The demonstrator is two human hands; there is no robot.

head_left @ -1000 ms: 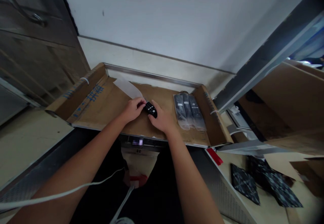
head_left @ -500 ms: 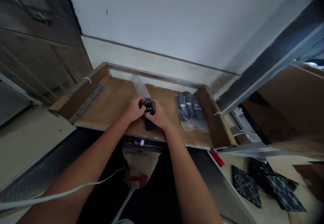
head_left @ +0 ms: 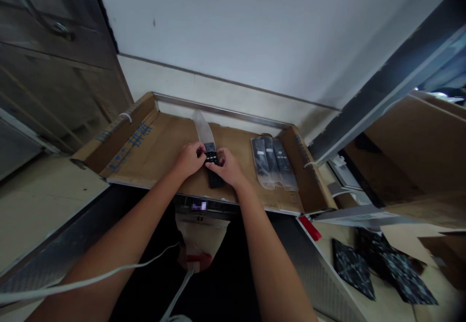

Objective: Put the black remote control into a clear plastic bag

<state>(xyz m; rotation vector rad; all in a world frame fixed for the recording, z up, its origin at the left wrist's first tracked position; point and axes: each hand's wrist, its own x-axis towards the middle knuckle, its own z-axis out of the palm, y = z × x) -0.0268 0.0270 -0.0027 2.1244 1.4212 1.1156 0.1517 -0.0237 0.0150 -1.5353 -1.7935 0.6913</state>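
Note:
A black remote control (head_left: 213,166) lies lengthwise on the cardboard-lined tray (head_left: 156,147), its far end inside a clear plastic sleeve (head_left: 203,130). My left hand (head_left: 190,158) pinches the sleeve's mouth at the remote's left side. On the other side, my right hand (head_left: 227,167) grips the remote. Both hands are closed and touch each other over it.
Three bagged remotes (head_left: 274,161) lie side by side at the tray's right end. A white cable (head_left: 91,278) crosses my left forearm. Dark patterned packets (head_left: 386,268) lie on the surface at lower right. A wall rises behind the tray.
The remote turned from slanting to lengthwise and slid further into the sleeve. The sleeve swung from pointing left to pointing away from me. My hands drew closer together.

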